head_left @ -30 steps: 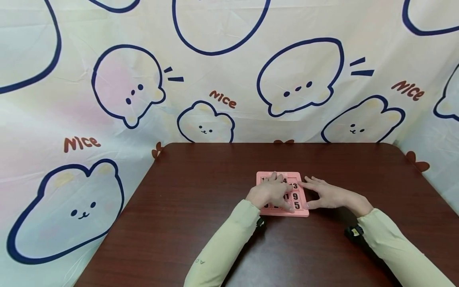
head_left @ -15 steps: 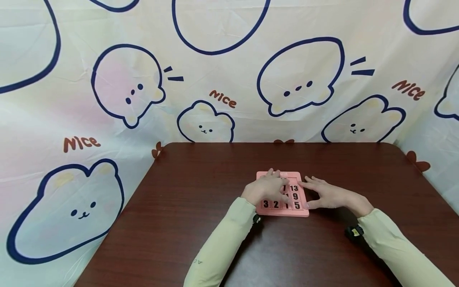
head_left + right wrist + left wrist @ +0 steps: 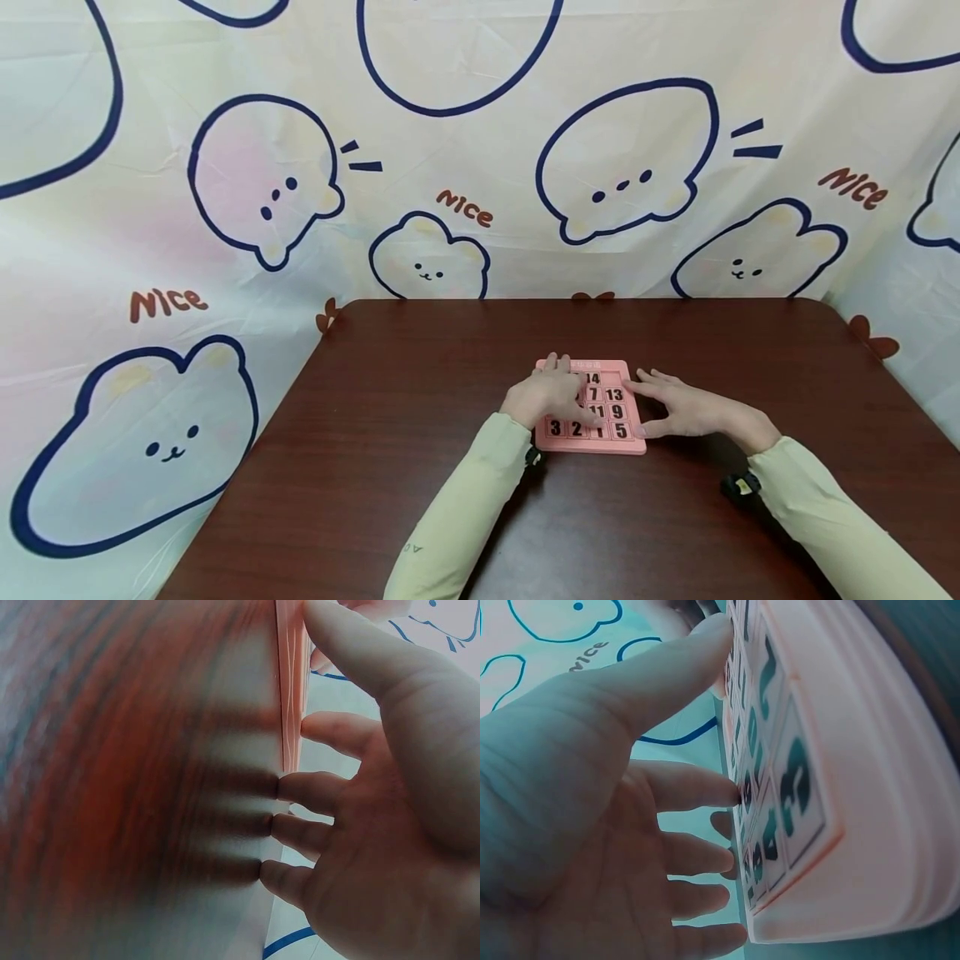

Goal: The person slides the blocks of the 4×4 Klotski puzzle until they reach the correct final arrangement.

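Note:
A pink number slide puzzle [image 3: 600, 447] lies flat on the table, its tiles bearing black numbers. Its top right slot [image 3: 612, 377] holds no tile, and the 13 tile [image 3: 614, 396] sits just below. My left hand [image 3: 546, 396] is spread over the puzzle's left part and hides several tiles. In the left wrist view the index fingertip [image 3: 731, 796] is at the tile faces; whether it presses cannot be told. My right hand [image 3: 686, 407] rests beside the puzzle's right edge, thumb and index finger against that edge. The other right fingertips [image 3: 268, 870] touch the tabletop.
The dark brown wooden table [image 3: 420, 400] extends around the puzzle on every side. Behind it hangs a pale cloth [image 3: 510, 167] printed with blue-outlined bears. Both wrists carry a small black device, seen below the right sleeve [image 3: 741, 486].
The 13 tile has slid down from the top right slot into the second row. My left hand has drawn back leftward, uncovering more tiles. My right hand has stayed in place.

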A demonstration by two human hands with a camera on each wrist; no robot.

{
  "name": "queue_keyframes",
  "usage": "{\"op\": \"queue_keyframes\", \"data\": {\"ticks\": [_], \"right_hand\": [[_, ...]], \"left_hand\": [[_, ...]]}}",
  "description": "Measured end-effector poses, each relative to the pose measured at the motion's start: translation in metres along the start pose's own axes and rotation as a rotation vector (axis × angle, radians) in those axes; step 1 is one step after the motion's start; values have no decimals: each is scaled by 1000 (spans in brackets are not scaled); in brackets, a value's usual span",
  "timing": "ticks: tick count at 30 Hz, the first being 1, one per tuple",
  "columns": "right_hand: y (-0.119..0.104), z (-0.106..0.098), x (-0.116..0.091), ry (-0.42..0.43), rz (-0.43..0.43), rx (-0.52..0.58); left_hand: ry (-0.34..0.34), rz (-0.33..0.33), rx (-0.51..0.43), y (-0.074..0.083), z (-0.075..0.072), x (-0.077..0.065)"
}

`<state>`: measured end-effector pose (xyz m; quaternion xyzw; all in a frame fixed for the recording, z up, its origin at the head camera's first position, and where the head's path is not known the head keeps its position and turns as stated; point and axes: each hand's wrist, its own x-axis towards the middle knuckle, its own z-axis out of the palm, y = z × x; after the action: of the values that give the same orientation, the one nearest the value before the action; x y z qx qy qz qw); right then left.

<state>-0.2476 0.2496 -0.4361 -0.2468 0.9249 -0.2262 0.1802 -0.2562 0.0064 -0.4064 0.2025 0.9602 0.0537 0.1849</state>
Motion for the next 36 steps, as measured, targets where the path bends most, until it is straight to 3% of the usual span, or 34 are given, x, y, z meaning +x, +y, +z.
{"op": "queue_keyframes", "data": {"ticks": [12,21,36], "right_hand": [[-3,0,-1,-14,4,12],[-3,-1,0,-9,2,4],[-2,-3,-2,-14,-1,13]], "left_hand": [[10,1,73,9,7,3],[13,-12,69,12,7,3],[44,61,70,19,12,8]]}}
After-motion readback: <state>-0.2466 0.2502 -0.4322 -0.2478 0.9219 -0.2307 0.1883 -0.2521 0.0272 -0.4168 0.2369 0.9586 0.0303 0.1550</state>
